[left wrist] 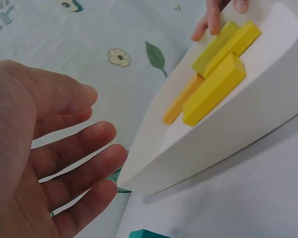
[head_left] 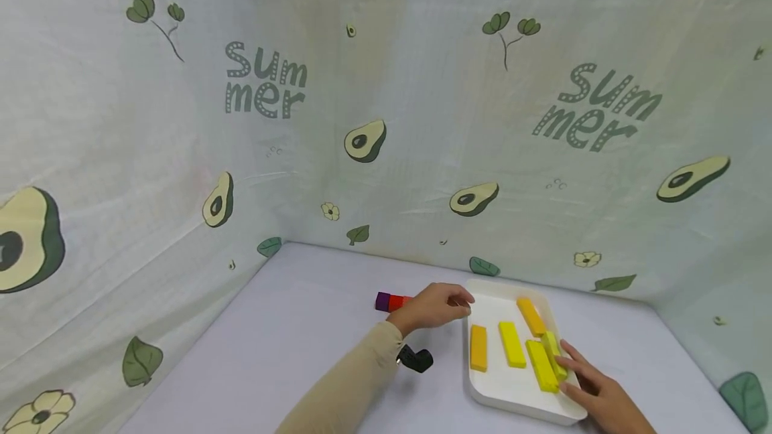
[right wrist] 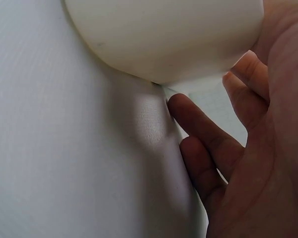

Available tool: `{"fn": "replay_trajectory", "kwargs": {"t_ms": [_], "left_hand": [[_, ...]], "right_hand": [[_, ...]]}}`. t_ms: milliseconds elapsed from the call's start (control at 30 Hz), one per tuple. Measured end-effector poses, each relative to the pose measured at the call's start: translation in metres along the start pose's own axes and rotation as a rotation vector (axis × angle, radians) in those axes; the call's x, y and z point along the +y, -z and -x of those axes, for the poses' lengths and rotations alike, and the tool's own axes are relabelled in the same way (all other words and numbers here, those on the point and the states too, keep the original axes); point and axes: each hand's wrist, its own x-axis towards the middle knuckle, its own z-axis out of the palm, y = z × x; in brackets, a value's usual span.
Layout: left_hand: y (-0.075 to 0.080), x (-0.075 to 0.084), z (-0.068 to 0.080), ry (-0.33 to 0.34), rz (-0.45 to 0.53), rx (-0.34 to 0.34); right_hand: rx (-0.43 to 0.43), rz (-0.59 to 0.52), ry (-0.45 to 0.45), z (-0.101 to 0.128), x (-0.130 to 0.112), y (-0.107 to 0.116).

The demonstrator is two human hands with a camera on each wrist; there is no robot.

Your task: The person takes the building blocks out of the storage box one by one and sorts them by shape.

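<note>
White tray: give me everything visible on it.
The white tray is a shallow rounded rectangle with a raised rim, smooth like plastic, lying flat on the pale table near the avocado-print backdrop. It holds five yellow and orange blocks. The left hand reaches its far left corner; the right hand rests at its near right rim, fingers on the blocks.

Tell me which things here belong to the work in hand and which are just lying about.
In use: white tray; yellow blocks in it; orange blocks; left hand; right hand.
Lying about: red and purple block; small black object; avocado-print cloth.
</note>
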Motion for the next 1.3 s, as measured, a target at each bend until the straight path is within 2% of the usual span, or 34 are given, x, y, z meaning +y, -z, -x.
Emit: {"fn": "replay_trajectory", "kwargs": {"t_ms": [267, 500, 633, 767, 867, 1067, 1300], "left_hand": [[-0.02, 0.027, -0.018, -0.012, -0.337, -0.133], [-0.037, 0.047, -0.029, 0.119, -0.507, -0.224], [-0.041, 0.056, -0.033, 0.157, -0.612, -0.275], [-0.043, 0.061, -0.034, 0.21, -0.667, -0.314], [-0.046, 0.061, -0.036, 0.225, -0.695, -0.329], [-0.047, 0.056, -0.042, 0.242, -0.737, -0.301], [-0.049, 0.056, -0.042, 0.232, -0.767, -0.322]], "right_hand": [[0.001, -0.03, -0.005, -0.001, 0.003, -0.003], [0.008, -0.086, -0.019, 0.002, 0.006, -0.006], [0.016, -0.067, -0.014, 0.002, 0.004, -0.005], [0.013, -0.061, -0.019, 0.0, 0.004, -0.004], [0.011, -0.064, -0.029, 0.001, 0.005, -0.005], [0.015, -0.045, -0.01, 0.0, 0.005, -0.005], [0.015, -0.016, -0.005, 0.0, 0.006, -0.004]]}}
